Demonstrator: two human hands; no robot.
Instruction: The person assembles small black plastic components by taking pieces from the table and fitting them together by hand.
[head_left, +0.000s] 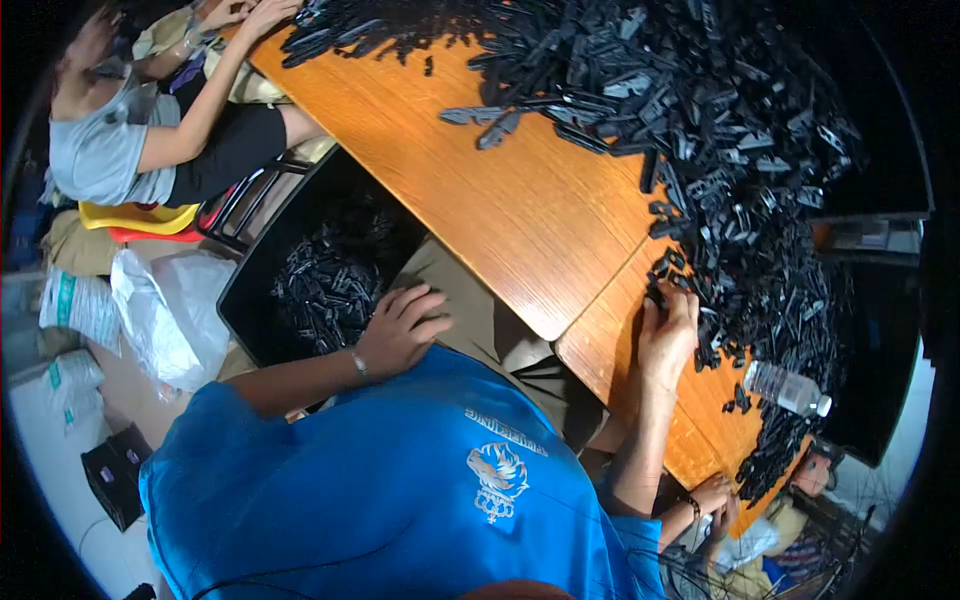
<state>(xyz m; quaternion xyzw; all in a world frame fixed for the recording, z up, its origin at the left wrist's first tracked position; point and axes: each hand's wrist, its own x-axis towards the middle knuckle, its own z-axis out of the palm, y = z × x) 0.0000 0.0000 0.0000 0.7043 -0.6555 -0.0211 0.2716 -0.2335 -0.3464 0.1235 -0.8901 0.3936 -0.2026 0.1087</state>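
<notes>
My left hand (pixel 405 328) is held over my lap with its fingers spread, holding nothing. Beside it stands a black bin (pixel 232 290) with many small black plastic parts (pixel 330 285) in it. On the wooden table (pixel 500 210), my right hand (pixel 668 335) has its fingers curled in at the edge of a heap of small black plastic parts (pixel 775 290). Its fingertips touch the parts there, and whatever is pinched between them is hidden.
Larger black plastic pieces (pixel 640 85) are heaped at the table's far side. A clear bottle (pixel 787 388) lies among the parts at right. One person (pixel 120 130) sits at far left; another person's hands (pixel 712 500) are at lower right. Plastic bags (pixel 170 310) lie on the floor.
</notes>
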